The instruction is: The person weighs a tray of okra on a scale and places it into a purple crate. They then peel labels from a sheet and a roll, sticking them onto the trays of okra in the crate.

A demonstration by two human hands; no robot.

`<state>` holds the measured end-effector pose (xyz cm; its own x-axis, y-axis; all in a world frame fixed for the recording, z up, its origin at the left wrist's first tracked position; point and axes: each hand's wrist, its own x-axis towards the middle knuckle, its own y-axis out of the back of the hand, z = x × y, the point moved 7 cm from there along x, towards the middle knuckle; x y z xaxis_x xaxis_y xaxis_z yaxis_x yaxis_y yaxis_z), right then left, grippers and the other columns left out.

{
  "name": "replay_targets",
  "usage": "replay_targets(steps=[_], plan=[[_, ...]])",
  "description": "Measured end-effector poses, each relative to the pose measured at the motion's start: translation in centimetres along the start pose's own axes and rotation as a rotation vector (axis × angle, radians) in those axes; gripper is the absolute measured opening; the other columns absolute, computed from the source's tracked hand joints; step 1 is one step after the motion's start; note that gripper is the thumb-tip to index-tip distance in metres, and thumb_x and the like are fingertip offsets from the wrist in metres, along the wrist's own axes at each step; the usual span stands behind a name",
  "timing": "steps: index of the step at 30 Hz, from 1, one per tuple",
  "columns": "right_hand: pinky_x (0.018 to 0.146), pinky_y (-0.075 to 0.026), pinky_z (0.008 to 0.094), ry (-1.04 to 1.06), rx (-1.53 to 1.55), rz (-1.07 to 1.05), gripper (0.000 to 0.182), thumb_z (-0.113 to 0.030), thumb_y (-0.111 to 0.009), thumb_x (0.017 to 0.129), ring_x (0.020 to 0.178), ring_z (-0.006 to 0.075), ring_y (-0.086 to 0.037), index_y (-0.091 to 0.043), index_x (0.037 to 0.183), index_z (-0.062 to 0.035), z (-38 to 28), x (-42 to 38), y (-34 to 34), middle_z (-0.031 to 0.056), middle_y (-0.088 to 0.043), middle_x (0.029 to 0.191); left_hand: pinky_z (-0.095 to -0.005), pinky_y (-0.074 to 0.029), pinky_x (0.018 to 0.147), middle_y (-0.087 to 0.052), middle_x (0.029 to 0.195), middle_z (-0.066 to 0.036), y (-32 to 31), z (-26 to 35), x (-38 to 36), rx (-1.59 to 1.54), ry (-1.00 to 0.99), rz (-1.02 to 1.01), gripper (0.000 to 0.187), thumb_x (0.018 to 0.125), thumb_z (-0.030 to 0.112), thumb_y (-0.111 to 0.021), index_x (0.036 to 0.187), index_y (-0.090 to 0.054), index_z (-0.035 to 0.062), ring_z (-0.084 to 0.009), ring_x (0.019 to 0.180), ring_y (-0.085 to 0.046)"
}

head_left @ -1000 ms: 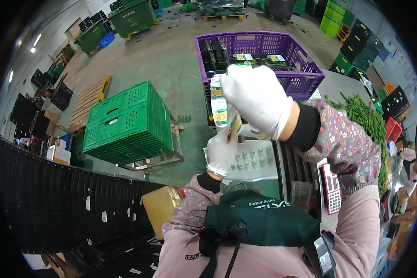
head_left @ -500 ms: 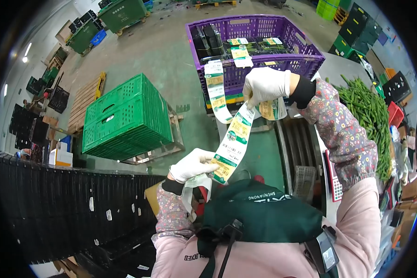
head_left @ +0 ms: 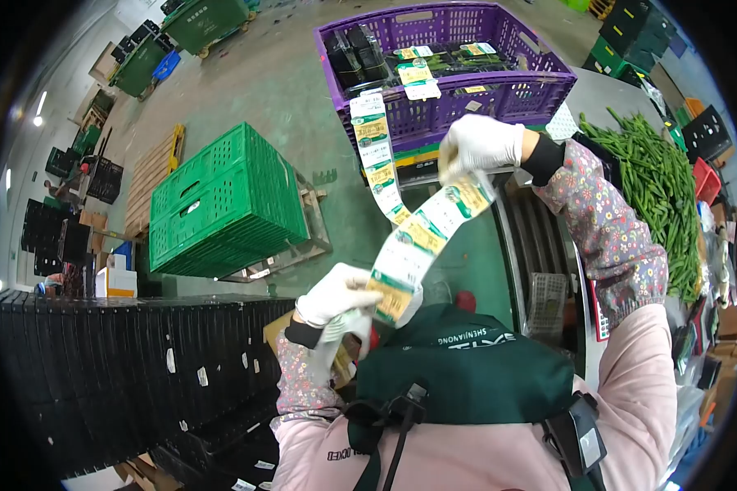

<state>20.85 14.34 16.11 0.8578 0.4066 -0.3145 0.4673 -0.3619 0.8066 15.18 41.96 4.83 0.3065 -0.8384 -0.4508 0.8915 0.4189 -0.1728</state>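
A long strip of printed labels (head_left: pixel 413 245), white with green and yellow bands, stretches between my two white-gloved hands. My left hand (head_left: pixel 336 296) pinches its lower end, and more of the strip dangles below that hand. At the upper end, my right hand (head_left: pixel 481 149) is closed on the strip beside the crate's front. Another length of labels (head_left: pixel 377 151) drapes over the rim of the purple crate (head_left: pixel 458 88) and curves down behind the held piece. Inside the crate lie dark packs (head_left: pixel 356 59) and packs of green vegetables (head_left: pixel 442 61) with labels on them.
To the left, folded green crates (head_left: pixel 221 204) are stacked on a pallet. Black crates (head_left: pixel 131 360) stand at lower left. Green peppers or pods (head_left: pixel 651 196) are heaped on the table at right, near a calculator (head_left: pixel 601 315). Green bins (head_left: pixel 209 24) stand at the back.
My right hand has shifted slightly right and down with the strip's upper end, which now tilts more to the right. My left hand stays closed on the lower end. The view has shifted slightly.
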Motion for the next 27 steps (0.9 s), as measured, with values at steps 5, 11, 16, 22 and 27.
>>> replay_targets(steps=[5, 11, 16, 22, 27], plan=[[0.081, -0.054, 0.0299, -0.005, 0.85, 0.528, 0.033, -0.016, -0.07, 0.087, 0.092, 0.0145, -0.067, -0.068, 0.118, -0.0026, -0.1, -3.0, -0.1, 0.0096, -0.072, 0.104, -0.0215, -0.047, 0.076, -0.069, 0.107, -0.001, -1.1, 2.2, 2.8, -0.074, -0.263, 0.25, 0.035, 0.097, 0.014, -0.062, 0.127, -0.062, -0.0036, -0.0038, 0.087, -0.058], [0.089, -0.053, 0.0283, 0.097, 1.187, 0.632, 0.031, 0.0, -0.067, 0.084, 0.1, 0.0149, -0.065, -0.065, 0.115, -0.0009, -4.5, -3.8, -9.6, 0.0077, -0.064, 0.116, -0.0255, -0.049, 0.09, -0.065, 0.121, -0.006, -3.3, 3.4, 5.1, -0.315, -0.37, 0.245, 0.04, 0.098, 0.007, -0.055, 0.137, -0.052, -0.0049, -0.009, 0.104, -0.061], [0.086, -0.054, 0.0271, 0.016, 0.976, 0.79, 0.034, 0.004, -0.067, 0.084, 0.102, 0.0133, -0.065, -0.062, 0.117, 0.0008, -4.4, -4.0, -10.2, 0.0064, -0.062, 0.119, -0.0257, -0.048, 0.093, -0.064, 0.123, -0.007, -4.0, 4.4, 6.1, -0.224, -0.391, 0.232, 0.04, 0.098, 0.003, -0.052, 0.137, -0.05, -0.0054, -0.0099, 0.11, -0.059], [0.081, -0.053, 0.0281, 0.068, 0.591, 0.951, 0.025, 0.0, -0.072, 0.079, 0.101, 0.0178, -0.063, -0.068, 0.104, -0.0047, -4.8, -4.0, -10.0, 0.0089, -0.06, 0.117, -0.0245, -0.05, 0.089, -0.064, 0.119, -0.006, -4.3, 3.9, 7.3, -0.103, -0.412, 0.251, 0.038, 0.098, 0.001, -0.053, 0.136, -0.051, -0.0056, -0.0085, 0.104, -0.06], [0.095, -0.047, 0.0384, -0.152, 0.337, 1.137, 0.041, -0.014, -0.081, 0.07, 0.11, 0.0324, -0.057, -0.064, 0.107, -0.0051, -1.9, -6.5, -8.0, 0.0145, -0.058, 0.113, -0.0252, -0.052, 0.084, -0.066, 0.116, -0.008, -4.0, 4.4, 7.0, -0.153, -0.47, 0.381, 0.036, 0.1, 0.001, -0.051, 0.135, -0.051, -0.0059, -0.0092, 0.099, -0.063]])
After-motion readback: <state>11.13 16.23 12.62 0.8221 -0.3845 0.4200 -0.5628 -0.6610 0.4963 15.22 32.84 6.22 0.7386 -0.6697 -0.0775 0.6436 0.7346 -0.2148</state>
